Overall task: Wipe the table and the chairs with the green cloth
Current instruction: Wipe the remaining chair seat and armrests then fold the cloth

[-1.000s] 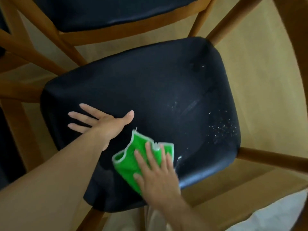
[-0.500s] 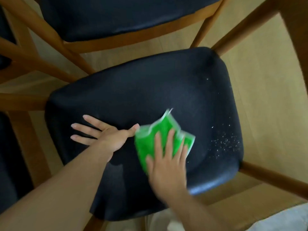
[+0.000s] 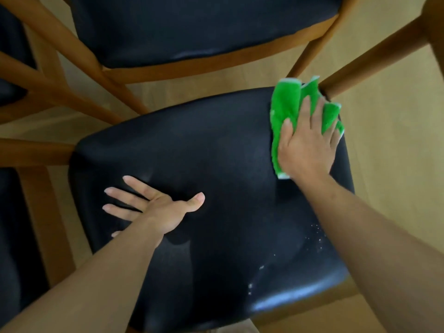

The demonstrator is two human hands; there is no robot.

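Note:
A chair with a black padded seat [image 3: 216, 152] and a brown wooden frame fills the view. The green cloth [image 3: 287, 109] with a white hem lies crumpled at the seat's far right corner, beside a wooden leg [image 3: 374, 54]. My right hand [image 3: 307, 145] presses flat on the cloth with spread, straight fingers. My left hand [image 3: 153, 207] rests flat on the seat's left part, fingers straight and spread, holding nothing. White crumbs [image 3: 317, 236] speckle the seat near its right front edge.
A second black-seated chair [image 3: 192, 27] stands just beyond, its wooden rail [image 3: 204, 66] close to the near seat. More dark seats show at the left edge [image 3: 9, 224]. Wooden legs and rails [image 3: 55, 68] cross at the upper left. Light wood floor [image 3: 396, 140] lies on the right.
My right hand has slid the green cloth from the seat's near middle out to the far right corner. My left hand stays flat on the seat's left part.

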